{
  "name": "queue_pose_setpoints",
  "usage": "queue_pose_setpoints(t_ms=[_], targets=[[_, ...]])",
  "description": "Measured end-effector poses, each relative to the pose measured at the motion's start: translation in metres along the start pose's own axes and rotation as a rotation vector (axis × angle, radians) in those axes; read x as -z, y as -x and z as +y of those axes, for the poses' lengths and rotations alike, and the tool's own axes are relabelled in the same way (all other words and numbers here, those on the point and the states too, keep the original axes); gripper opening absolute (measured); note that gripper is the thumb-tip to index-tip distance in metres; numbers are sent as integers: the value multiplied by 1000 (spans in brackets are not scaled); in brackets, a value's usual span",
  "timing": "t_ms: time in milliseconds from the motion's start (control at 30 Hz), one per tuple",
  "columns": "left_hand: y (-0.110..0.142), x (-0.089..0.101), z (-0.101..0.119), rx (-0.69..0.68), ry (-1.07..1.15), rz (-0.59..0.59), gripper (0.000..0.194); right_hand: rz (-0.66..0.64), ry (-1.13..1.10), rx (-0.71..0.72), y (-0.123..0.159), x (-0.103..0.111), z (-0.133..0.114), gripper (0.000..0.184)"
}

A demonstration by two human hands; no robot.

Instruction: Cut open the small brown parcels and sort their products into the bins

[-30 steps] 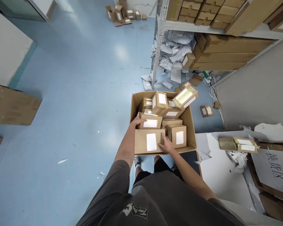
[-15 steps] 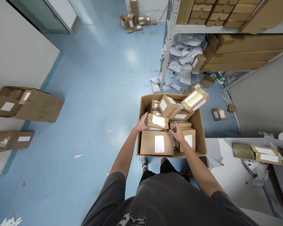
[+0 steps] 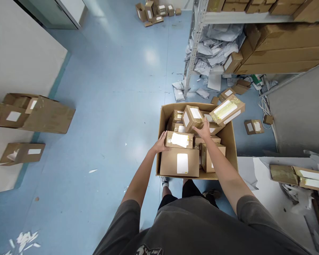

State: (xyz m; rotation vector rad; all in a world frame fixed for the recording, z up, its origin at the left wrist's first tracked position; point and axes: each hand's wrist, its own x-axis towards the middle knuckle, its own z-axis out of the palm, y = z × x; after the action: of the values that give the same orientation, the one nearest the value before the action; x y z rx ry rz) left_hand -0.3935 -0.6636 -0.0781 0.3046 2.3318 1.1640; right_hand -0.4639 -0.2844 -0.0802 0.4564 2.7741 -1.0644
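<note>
A large open carton in front of me holds several smaller taped cardboard boxes with white labels. My left hand grips the left end of a flat labelled box, which lies on a bigger labelled box at the carton's near side. Toward the far side, my right hand has thumb and fingers around the near right corner of a tilted box with two labels. Another taped box leans over the carton's far right rim. My right forearm partly covers an upright box.
A metal shelf with boxes and grey mailer bags stands far right. At right is a white table bearing a long box. Cartons line the left wall. Paper scraps lie on the blue floor.
My right hand has moved from the bigger near box across to the tilted box. The left hand tipped the flat box, which now lies more level with another face upward. The view has swung left.
</note>
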Motion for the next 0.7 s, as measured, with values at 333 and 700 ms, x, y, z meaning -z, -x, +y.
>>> queue_pose_setpoints(t_ms=[333, 700], targets=[[-85, -9, 82, -151, -129, 152, 99, -17, 154, -55, -27, -27, -23, 108], [-125, -23, 92, -22, 40, 322, 132, -78, 186, 316, -34, 21, -28, 97]])
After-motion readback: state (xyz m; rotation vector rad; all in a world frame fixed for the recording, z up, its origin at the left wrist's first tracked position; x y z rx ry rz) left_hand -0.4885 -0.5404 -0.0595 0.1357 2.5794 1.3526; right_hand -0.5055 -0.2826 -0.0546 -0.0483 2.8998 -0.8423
